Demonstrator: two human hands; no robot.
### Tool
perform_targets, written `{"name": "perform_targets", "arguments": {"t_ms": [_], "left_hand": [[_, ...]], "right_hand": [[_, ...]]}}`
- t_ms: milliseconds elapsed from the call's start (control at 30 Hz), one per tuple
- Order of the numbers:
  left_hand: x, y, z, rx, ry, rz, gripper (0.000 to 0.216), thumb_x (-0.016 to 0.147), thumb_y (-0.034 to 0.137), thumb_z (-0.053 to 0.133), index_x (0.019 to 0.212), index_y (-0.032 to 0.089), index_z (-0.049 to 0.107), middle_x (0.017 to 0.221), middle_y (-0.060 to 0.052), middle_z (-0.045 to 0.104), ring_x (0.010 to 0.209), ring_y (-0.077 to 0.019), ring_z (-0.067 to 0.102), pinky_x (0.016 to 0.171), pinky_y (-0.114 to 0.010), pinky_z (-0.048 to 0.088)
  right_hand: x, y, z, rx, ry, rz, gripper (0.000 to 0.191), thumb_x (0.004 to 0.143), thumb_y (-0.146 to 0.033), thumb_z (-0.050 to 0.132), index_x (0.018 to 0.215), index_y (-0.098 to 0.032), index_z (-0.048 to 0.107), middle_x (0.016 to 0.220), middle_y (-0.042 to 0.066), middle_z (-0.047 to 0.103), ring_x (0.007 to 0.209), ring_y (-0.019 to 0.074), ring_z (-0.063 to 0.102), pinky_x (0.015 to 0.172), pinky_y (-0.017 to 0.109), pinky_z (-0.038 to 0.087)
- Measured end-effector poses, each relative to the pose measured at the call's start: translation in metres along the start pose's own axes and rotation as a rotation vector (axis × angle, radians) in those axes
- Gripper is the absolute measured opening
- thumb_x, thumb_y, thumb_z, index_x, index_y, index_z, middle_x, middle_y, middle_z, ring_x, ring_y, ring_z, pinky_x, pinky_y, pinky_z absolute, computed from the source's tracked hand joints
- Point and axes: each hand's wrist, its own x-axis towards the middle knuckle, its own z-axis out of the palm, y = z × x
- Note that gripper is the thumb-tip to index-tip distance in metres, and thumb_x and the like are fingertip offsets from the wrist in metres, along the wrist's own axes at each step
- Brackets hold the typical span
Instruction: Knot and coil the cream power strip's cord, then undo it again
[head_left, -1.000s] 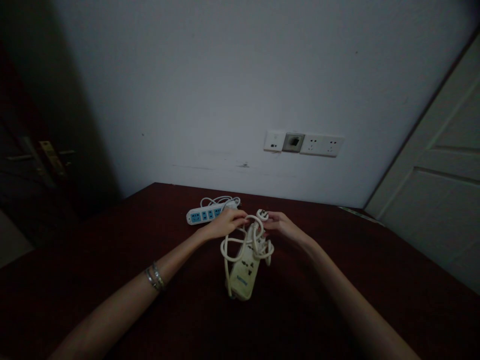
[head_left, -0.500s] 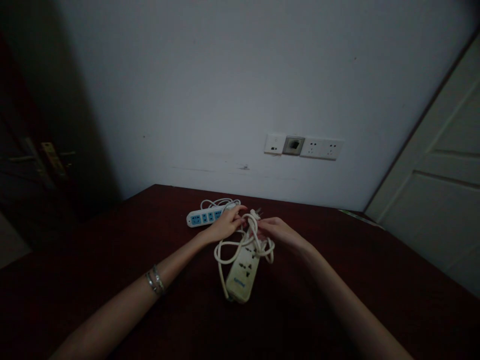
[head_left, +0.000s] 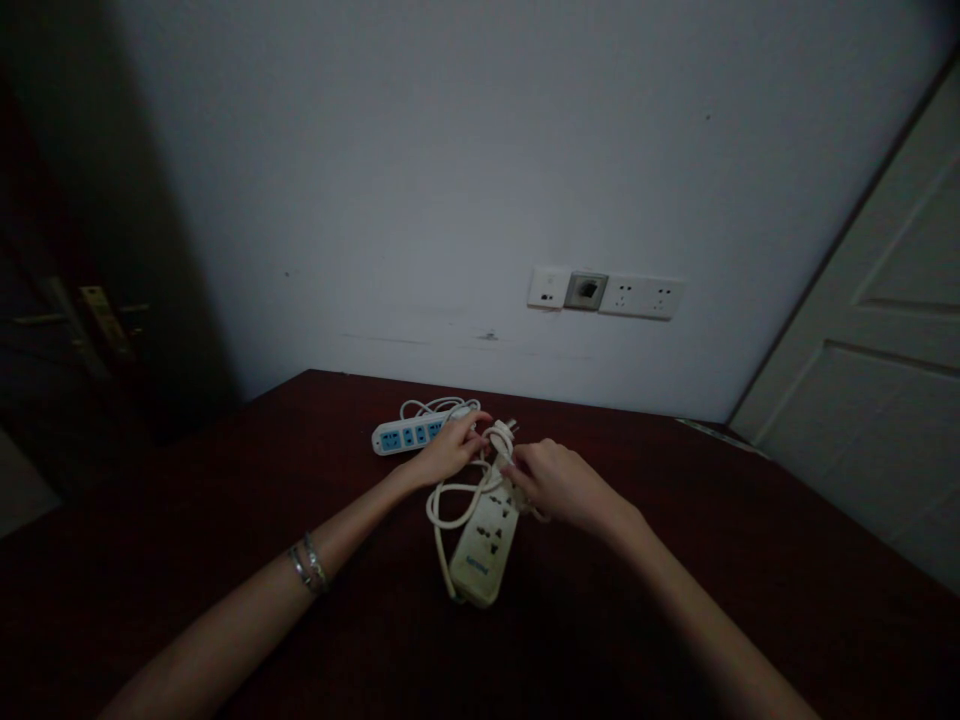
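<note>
A cream power strip (head_left: 477, 562) lies lengthwise on the dark red table, its white cord (head_left: 454, 488) looped over its upper part. At the strip's far end, my left hand (head_left: 452, 447) has its fingers closed in a pinch on the cord. My right hand (head_left: 553, 480) is closed too, gripping the same cord on the right side of the strip. The cord's plug (head_left: 508, 425) shows beyond the fingers with its metal prongs pointing away. Part of the coil is hidden behind my right hand.
A second power strip (head_left: 405, 436), white with blue sockets, lies behind my left hand with its thin cord (head_left: 439, 403) bunched beside it. Several sockets (head_left: 622, 294) are set in the wall (head_left: 420, 180) behind the table (head_left: 360, 640). A pale door (head_left: 885, 400) stands at right.
My right hand has moved down and toward me, turning over the cord and drawing the loop near the plug tighter. My left hand has hardly moved.
</note>
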Motion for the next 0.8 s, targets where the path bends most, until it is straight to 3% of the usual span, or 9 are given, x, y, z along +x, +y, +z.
{"name": "perform_targets", "arguments": {"t_ms": [200, 467, 633, 800], "left_hand": [[-0.003, 0.011, -0.002, 0.108, 0.008, 0.045, 0.041, 0.081, 0.016, 0.045, 0.122, 0.015, 0.042, 0.065, 0.002, 0.056, 0.059, -0.0118, 0.051, 0.061, -0.024, 0.039], [-0.002, 0.013, -0.007, 0.23, -0.044, 0.091, 0.04, 0.081, 0.011, 0.043, 0.121, 0.014, 0.045, 0.067, 0.001, 0.056, 0.064, -0.0121, 0.051, 0.068, -0.026, 0.041], [-0.001, 0.009, -0.019, 0.21, -0.117, 0.054, 0.024, 0.081, 0.013, 0.043, 0.101, 0.014, 0.056, 0.082, -0.004, 0.061, 0.073, -0.014, 0.055, 0.069, -0.026, 0.043], [0.002, -0.002, -0.027, 0.08, -0.181, 0.051, 0.022, 0.076, 0.01, 0.047, 0.094, 0.013, 0.059, 0.088, -0.005, 0.062, 0.08, -0.0141, 0.057, 0.074, -0.027, 0.044]], "right_hand": [[-0.003, 0.008, -0.006, -0.113, -0.059, -0.075, 0.024, 0.083, -0.027, 0.045, 0.074, -0.015, 0.064, 0.069, 0.011, 0.061, 0.056, 0.017, 0.054, 0.05, 0.028, 0.022], [-0.005, 0.017, -0.012, -0.01, -0.061, -0.092, 0.019, 0.076, -0.021, 0.055, 0.06, -0.015, 0.062, 0.057, 0.006, 0.055, 0.048, 0.0113, 0.047, 0.048, 0.027, 0.021], [-0.01, 0.009, -0.022, 0.126, -0.178, -0.131, 0.02, 0.075, -0.02, 0.056, 0.057, -0.017, 0.062, 0.051, 0.001, 0.05, 0.044, 0.0069, 0.035, 0.047, 0.025, 0.021], [-0.005, 0.014, -0.02, 0.42, -0.26, -0.241, 0.024, 0.079, -0.026, 0.053, 0.061, -0.015, 0.065, 0.053, 0.0, 0.052, 0.048, 0.0075, 0.039, 0.047, 0.022, 0.027]]}}
